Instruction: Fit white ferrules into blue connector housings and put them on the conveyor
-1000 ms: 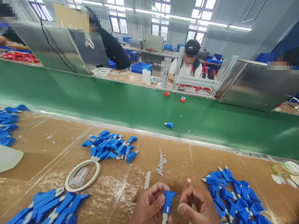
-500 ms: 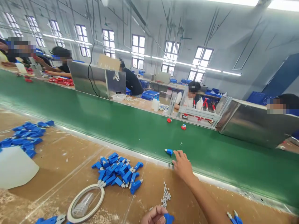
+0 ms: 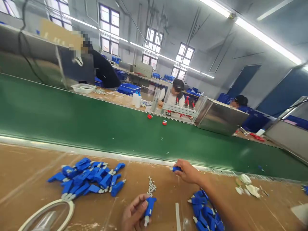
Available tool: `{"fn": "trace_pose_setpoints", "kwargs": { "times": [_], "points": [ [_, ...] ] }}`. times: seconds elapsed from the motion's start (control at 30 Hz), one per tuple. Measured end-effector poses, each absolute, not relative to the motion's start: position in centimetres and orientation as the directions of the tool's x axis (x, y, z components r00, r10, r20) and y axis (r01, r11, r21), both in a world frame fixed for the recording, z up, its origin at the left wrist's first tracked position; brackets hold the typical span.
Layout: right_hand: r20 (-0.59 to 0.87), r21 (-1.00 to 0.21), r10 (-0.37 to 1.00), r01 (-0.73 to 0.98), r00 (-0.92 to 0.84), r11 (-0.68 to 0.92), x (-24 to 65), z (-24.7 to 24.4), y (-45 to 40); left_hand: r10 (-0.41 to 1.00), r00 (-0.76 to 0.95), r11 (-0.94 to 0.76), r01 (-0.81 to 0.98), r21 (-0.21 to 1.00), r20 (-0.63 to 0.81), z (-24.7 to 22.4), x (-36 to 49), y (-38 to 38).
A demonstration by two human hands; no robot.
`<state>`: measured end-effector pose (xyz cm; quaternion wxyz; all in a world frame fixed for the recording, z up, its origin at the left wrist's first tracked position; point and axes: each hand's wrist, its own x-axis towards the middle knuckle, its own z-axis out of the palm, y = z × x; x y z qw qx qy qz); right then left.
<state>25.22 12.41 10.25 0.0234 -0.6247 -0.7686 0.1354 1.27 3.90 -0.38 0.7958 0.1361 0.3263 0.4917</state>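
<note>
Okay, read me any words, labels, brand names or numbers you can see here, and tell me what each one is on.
None can be read.
Blue connector in the left hand: no marking visible.
Blue piece in the right hand: too small to tell.
Cardboard panel across the green belt: faint marks, too blurred to read.

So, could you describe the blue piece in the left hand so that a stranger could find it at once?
Start at the brown table on the near side of the green belt. At its near edge, the left hand grips one blue piece with a white tip pointing down. Unlike the loose blue pieces piled to its left, it is lifted and alone in the fingers.
</note>
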Motion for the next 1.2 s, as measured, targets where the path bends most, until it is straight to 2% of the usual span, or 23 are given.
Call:
{"fn": "trace_pose_setpoints", "kwargs": {
  "times": [0.07,0.17,0.3,0.4,0.5,0.6,0.73,0.83,1.2],
  "points": [
    [-0.201,-0.26,0.96,0.956,-0.193,0.137,27.5,11.6,6.7,0.872,0.312,0.479,-0.708,0.519,-0.378,0.2,1.0,3.6],
    [-0.213,-0.261,0.972,0.964,-0.1,0.042,30.0,12.4,-0.2,0.87,0.336,0.486,-0.702,0.521,-0.36,0.8,0.8,3.3],
    [-0.207,-0.278,0.978,0.958,0.013,-0.071,31.7,12.3,-4.2,0.855,0.38,0.516,-0.683,0.516,-0.352,0.9,1.1,2.6],
    [-0.131,-0.36,0.99,0.928,0.048,-0.093,30.4,12.7,-4.6,0.852,0.41,0.523,-0.663,0.535,-0.325,0.8,1.6,2.0],
    [0.002,-0.511,1.0,0.86,0.008,-0.006,26.7,12.5,-4.1,0.876,0.401,0.48,-0.654,0.585,-0.27,0.7,2.0,1.6],
    [0.0,-0.62,0.999,0.784,-0.038,0.03,22.4,10.9,-3.7,0.921,0.348,0.371,-0.64,0.673,-0.176,0.5,2.3,1.5],
    [0.002,-0.651,0.99,0.751,-0.143,0.11,19.3,7.8,-3.2,0.951,0.302,0.24,-0.59,0.771,-0.065,0.1,2.3,1.7],
    [0.005,-0.655,0.989,0.747,-0.145,0.113,19.0,6.5,-2.8,0.952,0.303,0.205,-0.564,0.8,-0.03,0.1,2.2,1.7],
    [-0.093,-0.709,0.993,0.705,-0.076,-0.012,18.7,6.4,-2.0,0.954,0.296,0.208,-0.524,0.826,-0.052,0.9,2.0,1.4]
  ]
}}
